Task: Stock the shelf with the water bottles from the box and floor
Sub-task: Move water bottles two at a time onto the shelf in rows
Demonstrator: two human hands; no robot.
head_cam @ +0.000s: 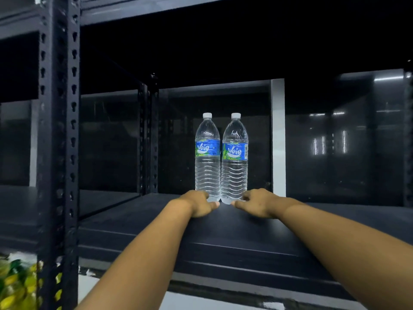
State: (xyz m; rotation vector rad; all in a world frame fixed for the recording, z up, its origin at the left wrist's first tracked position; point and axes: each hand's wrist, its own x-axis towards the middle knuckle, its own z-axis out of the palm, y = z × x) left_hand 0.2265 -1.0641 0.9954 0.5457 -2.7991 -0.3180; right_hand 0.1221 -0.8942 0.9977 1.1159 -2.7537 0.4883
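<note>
Two clear water bottles with blue labels and white caps stand upright side by side on the dark shelf board (pixel 223 229). The left bottle (pixel 207 157) touches the right bottle (pixel 234 159). My left hand (pixel 197 203) rests at the base of the left bottle, fingers around its bottom. At the base of the right bottle sits my right hand (pixel 257 203), fingertips touching its lower edge. Both forearms reach in from the bottom of the view. Whether either hand still grips is unclear.
A black perforated steel upright (pixel 59 153) stands at the left front of the shelf. Another upright (pixel 148 135) is at the back. A white post (pixel 278 139) stands behind the bottles. Yellow-green packages (pixel 15 285) lie blurred at the bottom left.
</note>
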